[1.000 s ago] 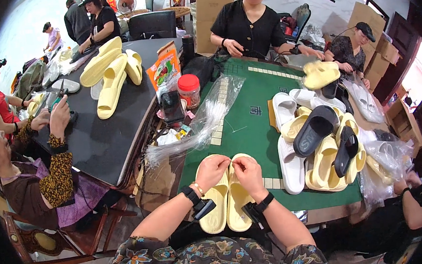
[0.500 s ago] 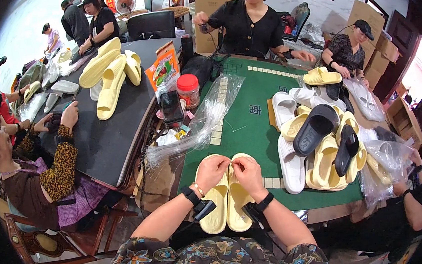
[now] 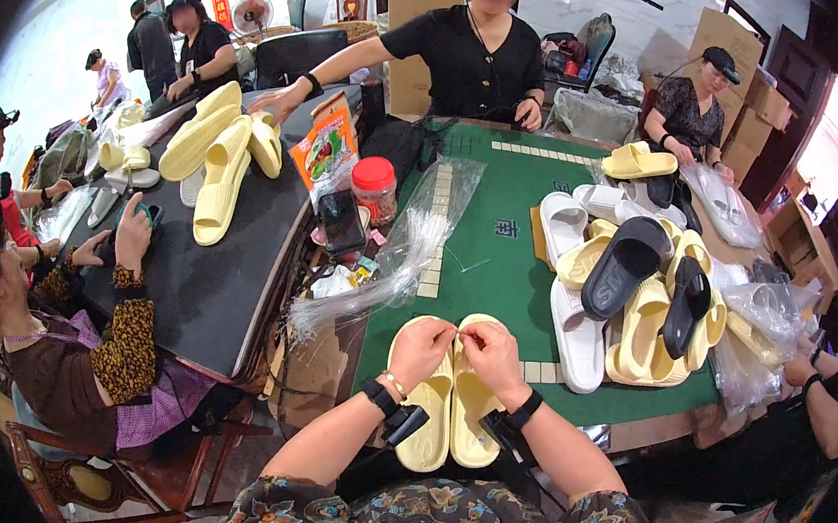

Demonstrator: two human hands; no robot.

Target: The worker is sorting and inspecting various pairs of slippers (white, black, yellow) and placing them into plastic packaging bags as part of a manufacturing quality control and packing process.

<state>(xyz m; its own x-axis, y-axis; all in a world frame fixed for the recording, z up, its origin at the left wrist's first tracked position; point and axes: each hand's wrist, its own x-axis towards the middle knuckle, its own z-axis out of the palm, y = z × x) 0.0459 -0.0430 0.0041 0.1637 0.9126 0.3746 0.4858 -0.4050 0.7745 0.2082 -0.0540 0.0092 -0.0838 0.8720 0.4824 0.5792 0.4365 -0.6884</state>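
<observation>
Two pale yellow slippers (image 3: 447, 413) lie side by side, soles up, at the near edge of the green table (image 3: 498, 255). My left hand (image 3: 422, 351) rests on the left slipper and my right hand (image 3: 491, 348) on the right one. The fingertips of both hands pinch together over the gap between the slippers' toe ends. Whatever small thing sits between the fingertips is too small to make out. Both wrists wear black bands.
A pile of yellow, white and black slippers (image 3: 641, 292) fills the table's right side. Clear plastic bags (image 3: 398, 253), a red-lidded jar (image 3: 376, 186) and a snack bag (image 3: 325, 150) sit at left. Yellow slippers (image 3: 222, 169) lie on a black table. Several people work around.
The person across the table has reached an arm out to the left over the black table. A yellow slipper now lies at the far right of the green table. My hands stay put.
</observation>
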